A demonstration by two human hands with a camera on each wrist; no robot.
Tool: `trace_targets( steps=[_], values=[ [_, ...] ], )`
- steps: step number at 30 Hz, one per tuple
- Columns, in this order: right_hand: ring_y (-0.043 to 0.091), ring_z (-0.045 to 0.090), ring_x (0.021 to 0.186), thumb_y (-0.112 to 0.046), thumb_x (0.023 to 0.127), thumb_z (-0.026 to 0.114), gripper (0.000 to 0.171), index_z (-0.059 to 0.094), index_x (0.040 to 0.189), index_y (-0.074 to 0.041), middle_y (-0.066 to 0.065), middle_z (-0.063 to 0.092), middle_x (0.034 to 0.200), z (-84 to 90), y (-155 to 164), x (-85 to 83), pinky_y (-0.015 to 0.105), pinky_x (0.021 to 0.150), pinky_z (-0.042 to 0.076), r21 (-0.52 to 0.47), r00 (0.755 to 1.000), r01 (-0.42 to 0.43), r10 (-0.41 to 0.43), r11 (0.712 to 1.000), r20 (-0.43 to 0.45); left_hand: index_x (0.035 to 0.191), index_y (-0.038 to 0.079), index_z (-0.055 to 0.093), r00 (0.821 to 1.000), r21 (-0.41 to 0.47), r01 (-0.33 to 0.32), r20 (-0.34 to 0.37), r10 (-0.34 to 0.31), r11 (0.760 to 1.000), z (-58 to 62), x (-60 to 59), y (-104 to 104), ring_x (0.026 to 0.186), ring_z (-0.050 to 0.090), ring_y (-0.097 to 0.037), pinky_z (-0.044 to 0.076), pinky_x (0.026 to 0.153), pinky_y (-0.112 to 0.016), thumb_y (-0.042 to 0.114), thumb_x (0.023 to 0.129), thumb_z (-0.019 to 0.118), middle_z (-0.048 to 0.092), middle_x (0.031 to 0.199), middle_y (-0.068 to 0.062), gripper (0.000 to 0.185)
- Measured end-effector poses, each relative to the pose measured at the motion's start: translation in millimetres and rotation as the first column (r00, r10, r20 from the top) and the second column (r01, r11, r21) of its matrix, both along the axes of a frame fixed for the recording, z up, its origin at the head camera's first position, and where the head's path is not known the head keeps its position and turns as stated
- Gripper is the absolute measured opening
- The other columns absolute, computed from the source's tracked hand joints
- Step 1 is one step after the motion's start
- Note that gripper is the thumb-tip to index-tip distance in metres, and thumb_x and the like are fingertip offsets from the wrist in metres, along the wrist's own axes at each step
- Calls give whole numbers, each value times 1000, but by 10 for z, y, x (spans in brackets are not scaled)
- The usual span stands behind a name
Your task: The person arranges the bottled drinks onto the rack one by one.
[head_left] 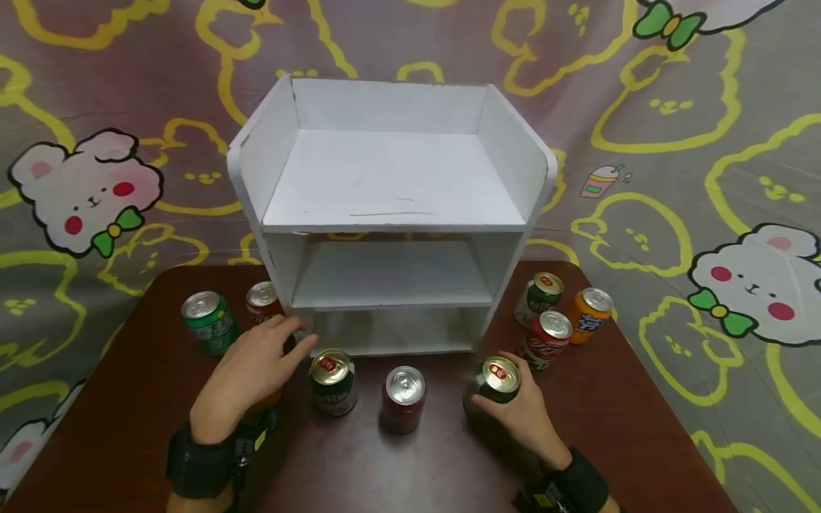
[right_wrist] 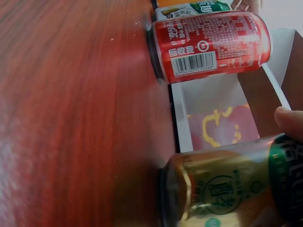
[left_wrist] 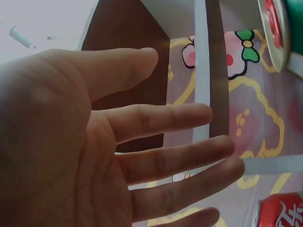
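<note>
Before the shelf's right end [head_left: 514, 263], an upright green can [head_left: 491, 383] is being held by the right grip [head_left: 527, 407], the left grip [head_left: 256, 367] being spread.

A brown table [head_left: 346, 474] carries 1 white shelf unit [head_left: 394, 174] — drink cans [head_left: 403, 407] stand before and beside it.

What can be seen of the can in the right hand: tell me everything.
The can looks metallic, with a gold-coloured lid and red pull tab, a dark green upper body and a gold lower part bearing green print. It is roughly upright, near the front right end of the white shelf. The right hand grips it, thumb on the near side, fingers round the right side. Whether its base touches the brown table is unclear.
</note>
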State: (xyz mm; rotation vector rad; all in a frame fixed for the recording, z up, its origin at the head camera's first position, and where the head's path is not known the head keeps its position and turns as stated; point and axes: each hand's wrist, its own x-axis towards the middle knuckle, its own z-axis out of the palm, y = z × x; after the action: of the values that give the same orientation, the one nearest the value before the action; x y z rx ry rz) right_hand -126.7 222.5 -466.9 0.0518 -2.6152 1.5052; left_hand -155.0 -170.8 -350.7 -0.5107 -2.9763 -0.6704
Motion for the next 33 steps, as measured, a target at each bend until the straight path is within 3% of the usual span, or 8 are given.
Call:
trace_targets(
  steps=[7,13,23,28,33],
  values=[
    [25,56,104,-23,65,89,84,40,131,-3,13,56,118,-59,21,-30,39,82,47,67,999,36,-34,997,-35,113,5,63,999,20,48,17,-48,999,22,24,69,97,60,-34,48,78,-51,34,96,54,60,113,-16,34],
    [23,59,100,-14,66,88,76,43,127,-4,10,59,113,-68,92,-93,30,79,50,37,996,-38,41,999,-80,116,4,62,998,31,47,30,-48,998,14,23,87,102,59,-35,47,82,-52,33,96,55,60,116,-17,35],
    [19,61,95,-15,67,87,72,46,125,-3,9,60,108,-30,157,-160,30,76,51,96,984,-100,112,990,-135,115,7,62,995,34,66,67,-68,997,10,20,116,102,59,-32,48,81,-50,34,97,53,59,118,-14,33],
    [13,61,93,-13,65,88,69,49,122,-5,6,63,107,91,167,-190,28,76,51,98,959,-157,176,983,-224,116,7,62,997,8,42,63,-43,999,3,25,111,102,59,-33,48,80,-50,32,96,55,59,117,-16,32],
    [9,60,94,-10,63,88,70,50,122,-7,4,62,107,368,149,-195,23,76,49,99,941,-203,222,974,-257,118,6,61,997,-2,33,75,-33,999,4,26,83,102,58,-35,47,80,-52,33,96,55,58,117,-17,35]
  ],
)
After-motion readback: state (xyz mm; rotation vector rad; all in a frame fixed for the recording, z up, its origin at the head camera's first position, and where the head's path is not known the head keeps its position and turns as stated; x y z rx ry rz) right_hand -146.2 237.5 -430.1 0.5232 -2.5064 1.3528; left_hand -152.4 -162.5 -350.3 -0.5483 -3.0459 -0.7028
